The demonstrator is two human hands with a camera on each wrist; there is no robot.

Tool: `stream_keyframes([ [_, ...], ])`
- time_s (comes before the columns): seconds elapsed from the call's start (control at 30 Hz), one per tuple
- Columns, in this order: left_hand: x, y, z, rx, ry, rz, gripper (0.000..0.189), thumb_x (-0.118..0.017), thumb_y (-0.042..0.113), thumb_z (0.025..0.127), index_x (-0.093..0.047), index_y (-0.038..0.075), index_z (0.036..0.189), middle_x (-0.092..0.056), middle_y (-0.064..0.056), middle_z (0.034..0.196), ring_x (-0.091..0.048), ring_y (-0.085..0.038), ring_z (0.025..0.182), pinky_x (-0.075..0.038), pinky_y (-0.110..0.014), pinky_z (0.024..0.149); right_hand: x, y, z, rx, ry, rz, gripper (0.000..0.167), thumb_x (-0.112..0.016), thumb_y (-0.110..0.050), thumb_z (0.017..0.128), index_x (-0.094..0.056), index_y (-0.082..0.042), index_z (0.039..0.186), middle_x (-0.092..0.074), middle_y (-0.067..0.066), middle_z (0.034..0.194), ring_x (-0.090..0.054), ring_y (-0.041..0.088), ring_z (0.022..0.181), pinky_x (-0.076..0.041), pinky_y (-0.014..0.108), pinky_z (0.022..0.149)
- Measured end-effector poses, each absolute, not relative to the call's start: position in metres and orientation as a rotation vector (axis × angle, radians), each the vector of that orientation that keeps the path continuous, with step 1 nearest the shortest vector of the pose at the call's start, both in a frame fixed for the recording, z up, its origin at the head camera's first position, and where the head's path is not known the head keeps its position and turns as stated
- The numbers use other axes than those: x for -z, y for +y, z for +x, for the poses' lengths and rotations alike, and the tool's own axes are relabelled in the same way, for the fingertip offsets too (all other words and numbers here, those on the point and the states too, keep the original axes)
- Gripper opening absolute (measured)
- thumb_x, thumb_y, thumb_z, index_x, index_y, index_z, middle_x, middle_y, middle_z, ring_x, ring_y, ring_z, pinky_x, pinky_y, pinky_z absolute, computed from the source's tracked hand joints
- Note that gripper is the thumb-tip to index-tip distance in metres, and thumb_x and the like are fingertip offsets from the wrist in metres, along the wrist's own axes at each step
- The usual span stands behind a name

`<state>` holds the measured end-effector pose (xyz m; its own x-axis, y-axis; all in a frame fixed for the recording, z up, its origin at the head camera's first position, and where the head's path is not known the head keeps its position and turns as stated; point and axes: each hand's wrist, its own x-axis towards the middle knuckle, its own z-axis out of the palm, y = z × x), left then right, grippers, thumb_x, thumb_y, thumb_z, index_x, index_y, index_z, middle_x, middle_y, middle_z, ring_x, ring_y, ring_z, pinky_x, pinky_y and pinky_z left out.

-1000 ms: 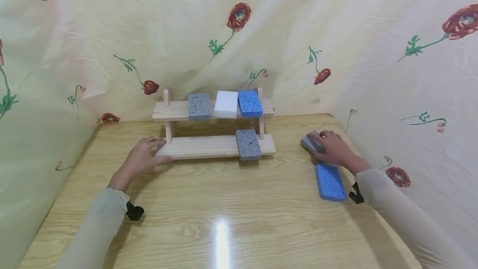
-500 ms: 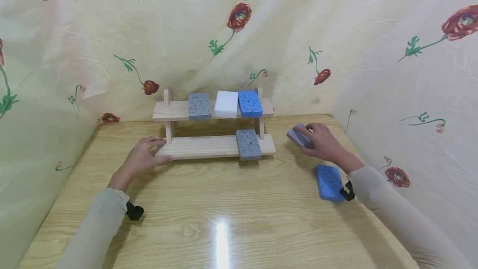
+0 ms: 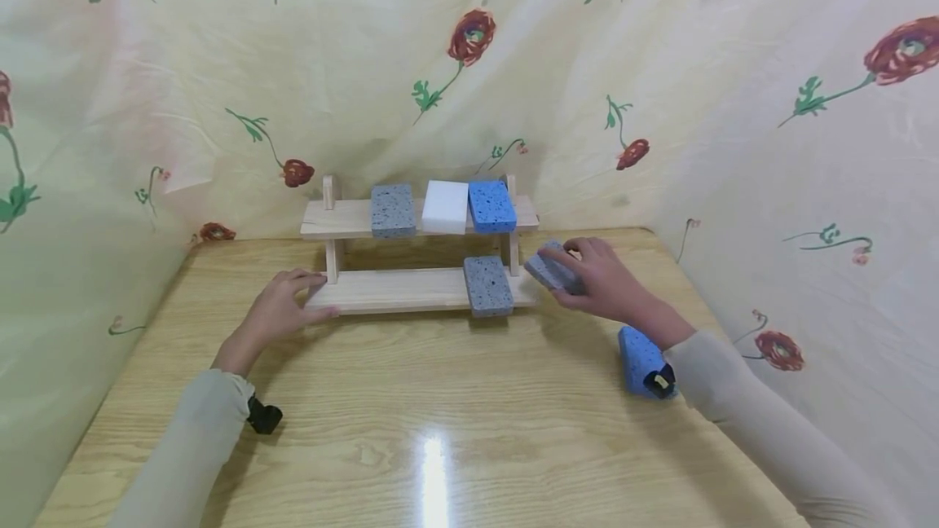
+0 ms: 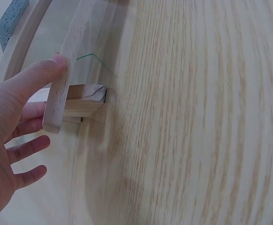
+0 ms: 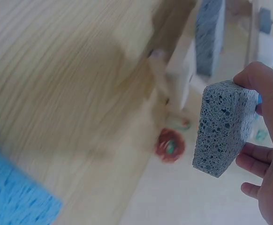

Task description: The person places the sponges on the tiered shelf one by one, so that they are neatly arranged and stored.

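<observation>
My left hand (image 3: 282,308) pinches the left end of the lower board of a two-tier wooden shelf (image 3: 389,288), thumb on one face and fingers behind in the left wrist view. My right hand (image 3: 605,279) holds a grey speckled sponge (image 5: 223,126) by its edges, raised above the table beside the shelf's right end. Another grey sponge (image 3: 488,285) lies on the lower board, toward the right. On the upper board sit a grey sponge (image 3: 392,210), a white sponge (image 3: 445,207) and a blue sponge (image 3: 492,205), the last two side by side.
A second blue sponge (image 3: 640,353) lies on the wooden table (image 3: 352,414) at the right, partly behind my right wrist. Flower-patterned cloth (image 3: 367,63) encloses the table at the back and both sides.
My right hand has lifted the grey sponge from beside the blue one and carried it left to the shelf's right end. The left hand stays where it was.
</observation>
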<state>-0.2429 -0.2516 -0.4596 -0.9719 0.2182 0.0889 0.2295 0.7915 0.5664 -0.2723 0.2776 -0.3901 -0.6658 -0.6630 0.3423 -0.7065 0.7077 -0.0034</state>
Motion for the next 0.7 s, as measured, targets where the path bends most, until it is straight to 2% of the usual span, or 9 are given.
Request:
stream_keyframes([
  [0.27,0.460,-0.252,-0.243,0.925,-2.947,-0.379,0.072,-0.084,0.043,0.084,-0.062,0.002,0.139,-0.053,-0.028,0.145,-0.045,-0.050,0.134,-0.040,-0.068,0.109,0.384,0.243,-0.261,-0.224,-2.610,1.120,0.067,-0.077,-0.036,0.086,-0.053,-0.023,0.147,-0.058,0.022,0.129,-0.052,0.041,0.119,-0.044,0.060,0.100],
  [0.47,0.460,-0.251,-0.243,0.918,-2.940,-0.379,0.071,-0.085,0.040,0.083,-0.062,0.001,0.137,-0.053,-0.028,0.145,-0.045,-0.050,0.135,-0.040,-0.067,0.109,0.385,0.215,-0.260,-0.245,-2.544,1.203,0.068,-0.077,-0.036,0.086,-0.052,-0.022,0.149,-0.059,0.020,0.127,-0.053,0.039,0.119,-0.042,0.059,0.103],
  [0.7,0.460,-0.251,-0.243,0.919,-2.934,-0.384,0.070,-0.085,0.040,0.083,-0.063,0.001,0.137,-0.053,-0.029,0.145,-0.045,-0.050,0.135,-0.039,-0.068,0.109,0.387,0.181,-0.257,-0.290,-2.508,1.245,0.069,-0.076,-0.039,0.086,-0.053,-0.022,0.148,-0.060,0.019,0.126,-0.054,0.036,0.113,-0.046,0.053,0.094],
])
